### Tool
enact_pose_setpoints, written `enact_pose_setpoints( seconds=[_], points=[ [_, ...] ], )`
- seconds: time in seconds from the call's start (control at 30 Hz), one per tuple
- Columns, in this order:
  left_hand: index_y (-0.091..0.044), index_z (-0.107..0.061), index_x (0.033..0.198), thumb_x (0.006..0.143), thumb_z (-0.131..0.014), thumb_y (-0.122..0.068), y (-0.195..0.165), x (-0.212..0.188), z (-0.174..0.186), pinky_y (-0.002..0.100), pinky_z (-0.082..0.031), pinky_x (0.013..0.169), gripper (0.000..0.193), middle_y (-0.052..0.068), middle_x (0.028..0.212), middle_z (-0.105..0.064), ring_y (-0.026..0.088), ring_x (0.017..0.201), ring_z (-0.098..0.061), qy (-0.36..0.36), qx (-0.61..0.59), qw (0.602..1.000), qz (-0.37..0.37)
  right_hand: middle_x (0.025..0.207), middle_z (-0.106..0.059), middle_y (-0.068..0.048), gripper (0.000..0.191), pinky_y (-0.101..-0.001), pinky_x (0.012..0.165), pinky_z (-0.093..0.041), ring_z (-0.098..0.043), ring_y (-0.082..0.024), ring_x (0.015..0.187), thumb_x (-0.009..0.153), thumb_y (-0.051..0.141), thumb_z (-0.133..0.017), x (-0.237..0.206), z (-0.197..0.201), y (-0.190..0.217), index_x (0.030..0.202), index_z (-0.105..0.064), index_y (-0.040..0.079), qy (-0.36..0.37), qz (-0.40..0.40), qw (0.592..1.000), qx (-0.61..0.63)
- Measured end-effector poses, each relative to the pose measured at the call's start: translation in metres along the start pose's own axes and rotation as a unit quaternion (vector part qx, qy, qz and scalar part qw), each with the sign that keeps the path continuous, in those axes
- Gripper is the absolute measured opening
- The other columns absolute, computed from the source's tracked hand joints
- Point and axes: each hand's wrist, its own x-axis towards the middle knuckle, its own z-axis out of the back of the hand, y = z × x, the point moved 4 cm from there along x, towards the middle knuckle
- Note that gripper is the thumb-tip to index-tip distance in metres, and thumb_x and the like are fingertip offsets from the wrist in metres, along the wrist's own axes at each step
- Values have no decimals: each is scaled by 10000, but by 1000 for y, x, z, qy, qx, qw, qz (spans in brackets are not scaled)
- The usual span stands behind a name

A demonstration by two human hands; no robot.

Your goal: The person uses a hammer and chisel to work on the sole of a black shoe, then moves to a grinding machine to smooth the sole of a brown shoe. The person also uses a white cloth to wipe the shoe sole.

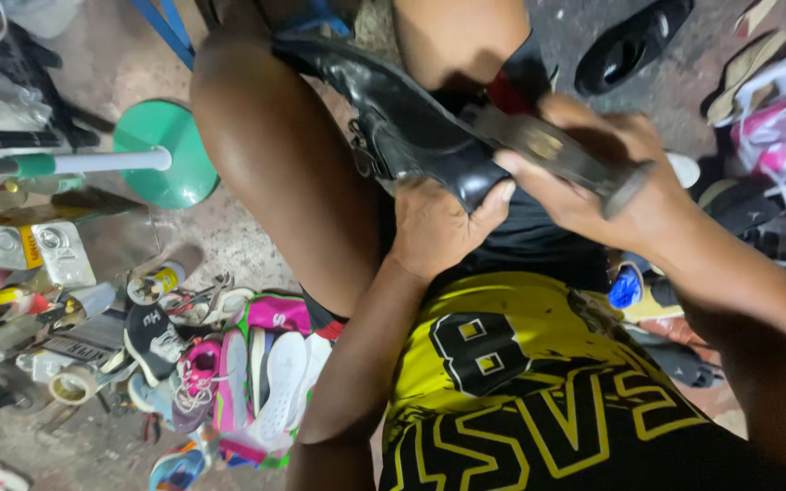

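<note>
At the upper left of the frame a green round base (167, 150) with a white pole is seen on the floor (229, 241). Lower left, small shoes (229, 377) are piled beside a tape roll (72, 386). At centre, a black leather shoe (411, 127) is gripped at its heel by the left hand (438, 227), fingers curled shut. To the right, a blurred hammer (561, 155) is clasped in the closed right hand (616, 177), just beside the shoe.

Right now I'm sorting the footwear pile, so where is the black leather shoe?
In the head view, the black leather shoe lies upper centre across the person's lap, gripped from below by the left hand, while the right hand holds a tool beside it.
</note>
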Motion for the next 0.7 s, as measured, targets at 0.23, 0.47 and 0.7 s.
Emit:
enact_pose_setpoints(
  seconds=[0.23,0.47,0.7],
  points=[
    [-27,-732,1044,865,-783,-317,-4,3,-3,455,-550,832,345,161,988,-738,360,885,-722,-6,73,997,-9,761,-653,-106,347,-367,618,-522,-665,-264,664,993,282,-821,29,-2,14,1121,-629,23,-36,67,994,-74],
    [48,-706,902,920,-796,-260,21,-6,22,379,-521,823,321,185,896,-726,318,829,-663,28,113,958,262,835,-689,-163,339,-442,714,-526,-671,-347,795,1007,358,-756,-26,16,-110,1140,-672,57,-121,-218,965,84],
    [37,-619,992,930,-787,-278,-54,67,85,328,-533,843,363,111,942,-690,220,886,-665,59,27,997,36,1136,-689,-294,438,-536,889,-516,-651,-492,1059,911,196,-678,-115,-58,-303,1307,-633,16,-34,-306,948,-84]
  ],
)
